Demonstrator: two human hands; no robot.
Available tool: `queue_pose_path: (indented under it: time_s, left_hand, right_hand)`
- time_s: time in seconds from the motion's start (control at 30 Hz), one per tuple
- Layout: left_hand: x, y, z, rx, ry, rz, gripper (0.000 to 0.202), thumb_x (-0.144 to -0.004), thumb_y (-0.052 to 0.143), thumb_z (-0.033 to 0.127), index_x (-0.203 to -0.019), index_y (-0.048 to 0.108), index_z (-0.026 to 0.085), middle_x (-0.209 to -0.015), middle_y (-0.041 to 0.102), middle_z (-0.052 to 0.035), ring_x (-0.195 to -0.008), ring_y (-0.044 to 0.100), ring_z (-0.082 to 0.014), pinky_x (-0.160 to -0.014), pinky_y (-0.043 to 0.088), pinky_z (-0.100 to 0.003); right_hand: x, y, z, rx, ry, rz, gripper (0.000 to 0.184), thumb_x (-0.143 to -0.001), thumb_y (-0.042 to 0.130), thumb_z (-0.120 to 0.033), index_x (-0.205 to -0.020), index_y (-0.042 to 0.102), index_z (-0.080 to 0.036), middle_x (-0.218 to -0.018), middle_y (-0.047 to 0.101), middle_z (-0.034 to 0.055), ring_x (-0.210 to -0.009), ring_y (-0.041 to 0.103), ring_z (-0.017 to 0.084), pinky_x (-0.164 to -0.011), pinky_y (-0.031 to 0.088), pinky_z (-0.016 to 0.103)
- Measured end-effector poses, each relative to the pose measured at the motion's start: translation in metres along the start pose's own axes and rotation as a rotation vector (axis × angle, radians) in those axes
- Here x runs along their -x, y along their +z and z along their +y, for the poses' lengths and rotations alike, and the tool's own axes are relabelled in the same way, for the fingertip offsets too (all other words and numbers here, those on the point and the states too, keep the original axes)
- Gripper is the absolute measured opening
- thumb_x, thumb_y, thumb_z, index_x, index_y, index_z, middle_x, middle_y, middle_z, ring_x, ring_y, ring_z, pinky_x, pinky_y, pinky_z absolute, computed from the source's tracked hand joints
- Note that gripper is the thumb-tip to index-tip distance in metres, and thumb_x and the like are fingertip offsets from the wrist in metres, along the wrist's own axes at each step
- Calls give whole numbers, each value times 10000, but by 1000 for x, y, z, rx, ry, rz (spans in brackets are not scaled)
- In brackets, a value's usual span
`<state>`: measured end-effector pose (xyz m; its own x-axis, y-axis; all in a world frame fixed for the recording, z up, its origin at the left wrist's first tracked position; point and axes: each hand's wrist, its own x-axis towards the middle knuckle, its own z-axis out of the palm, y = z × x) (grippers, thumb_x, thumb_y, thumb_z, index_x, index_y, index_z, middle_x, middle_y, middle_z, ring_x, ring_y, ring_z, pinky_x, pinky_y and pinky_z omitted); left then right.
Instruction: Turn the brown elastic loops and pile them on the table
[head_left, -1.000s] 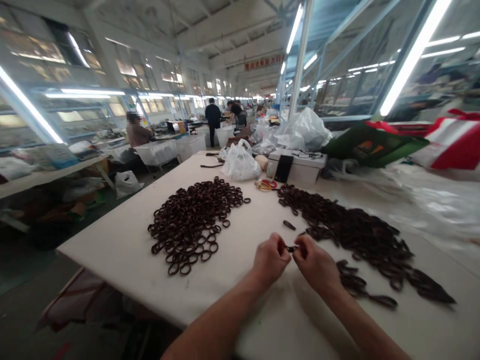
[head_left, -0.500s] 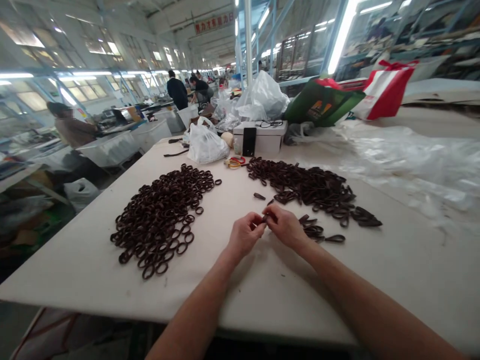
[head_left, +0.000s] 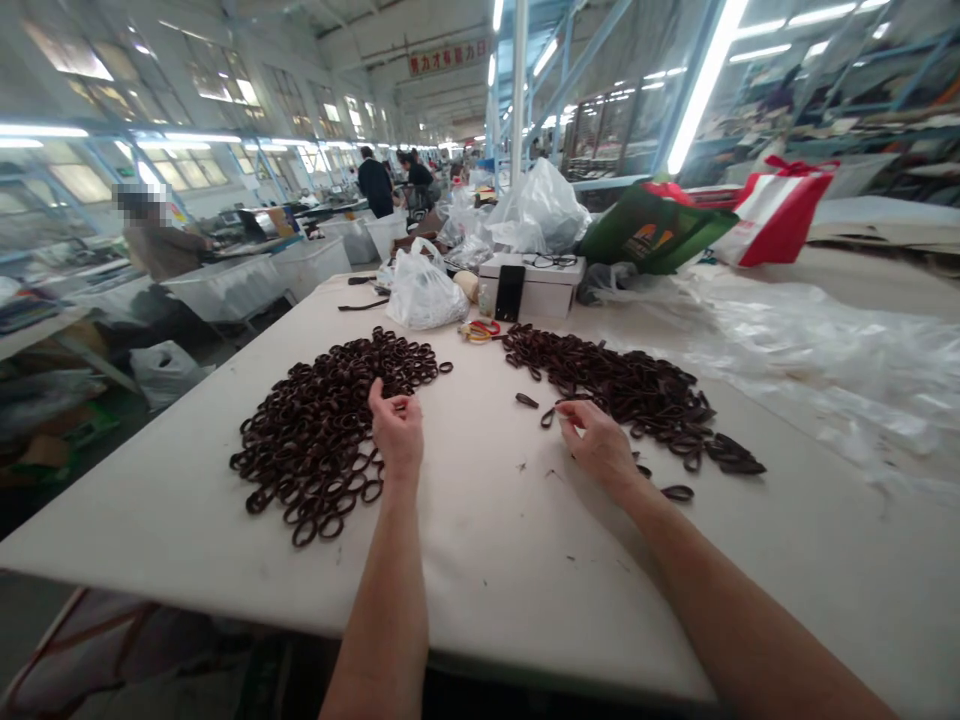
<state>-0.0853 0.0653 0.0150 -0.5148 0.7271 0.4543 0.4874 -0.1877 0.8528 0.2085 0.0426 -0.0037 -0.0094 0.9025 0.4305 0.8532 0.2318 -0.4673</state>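
Note:
My left hand (head_left: pixel 396 430) hovers at the right edge of the heap of dark brown rings (head_left: pixel 330 430), fingers loosely curled and apart, with nothing in them. My right hand (head_left: pixel 596 442) lies on the white table (head_left: pixel 487 560) at the near edge of the pile of flat brown bands (head_left: pixel 630 385). Its fingertips are pinched on one flat brown band (head_left: pixel 550 414) at that edge. A single loose band (head_left: pixel 526 400) lies between the two piles.
Behind the piles stand a white box (head_left: pixel 547 290) with a black phone (head_left: pixel 510 293) leaning on it, red-handled scissors (head_left: pixel 480 329) and a white plastic bag (head_left: pixel 422 293). Clear plastic sheeting (head_left: pixel 810 340) covers the right side. People work at tables far left and behind.
My hands were together in front of me on one small piece. They have parted: the left went to the ring heap and holds nothing, the right reached to the band pile.

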Motion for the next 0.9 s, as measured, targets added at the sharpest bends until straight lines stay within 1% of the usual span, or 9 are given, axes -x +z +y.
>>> queue_pose_path:
  time_s: [0.17,0.27,0.4,0.5,0.6,0.67,0.73,0.83,0.9]
  left_hand:
    - [30,25,22,62,72,-266,576,-835,588,156,-1362,356,169,-900,620,2,-596,566,-80,-608,468,-183]
    - [44,37,25,42,100,-394,591,-821,618,154,-1359,380,197,-935,625,10,-613,559,-83,-667,478,-201]
    - [49,39,25,-5,104,-460,576,-804,643,163,-1340,433,193,-952,637,5,-625,549,-100,-741,486,-230]
    - [49,37,27,-19,71,-472,554,-797,653,186,-1320,471,179,-960,647,-8,-646,558,-116,-771,487,-250]
    - [55,39,31,-18,30,-565,409,-779,679,255,-1173,595,185,-932,663,-15,-690,581,-142,-759,490,-266]
    - [63,43,33,-1,0,-682,291,-760,690,294,-1028,650,189,-864,672,-10,-708,595,-158,-719,487,-261]
    - [73,47,33,27,-14,-774,222,-741,688,297,-932,659,187,-795,668,-2,-705,600,-162,-684,477,-251]
    - [85,53,32,115,-53,-837,177,-717,673,266,-864,644,172,-715,639,9,-660,593,-151,-631,461,-233]
    - [90,56,31,230,-155,-904,178,-706,662,268,-838,620,157,-664,603,18,-594,582,-141,-569,452,-222]
  right_hand:
    - [-21,13,-13,199,-74,-98,353,-864,494,-303,-1169,603,-162,-1144,613,110,-896,627,228,-752,473,324]
    - [-43,28,-19,299,-128,-156,329,-848,525,-306,-1088,647,-118,-1071,627,160,-911,620,282,-756,462,363]
    - [-61,45,-27,380,-202,-204,239,-856,473,-218,-895,688,-120,-916,653,169,-868,625,300,-717,452,370]
    - [-54,46,-32,376,-242,-207,270,-884,426,-236,-922,683,-159,-914,676,126,-787,646,253,-650,462,330]
    - [-31,42,-31,245,-288,-210,311,-913,379,-305,-1018,661,-227,-981,699,54,-754,672,183,-650,502,276]
    - [-13,39,-25,-27,-287,-217,332,-907,371,-352,-1031,654,-231,-994,709,57,-836,684,190,-724,530,272]
    - [2,37,-16,-203,-186,-218,324,-866,422,-404,-1015,654,-233,-983,722,60,-861,693,207,-754,546,278]
    - [12,33,-5,-367,18,-234,384,-785,516,-479,-1046,630,-222,-984,732,67,-881,701,223,-779,561,287]
    - [12,31,-4,-459,92,-230,457,-750,543,-505,-1093,603,-210,-983,732,72,-883,701,227,-789,563,299]
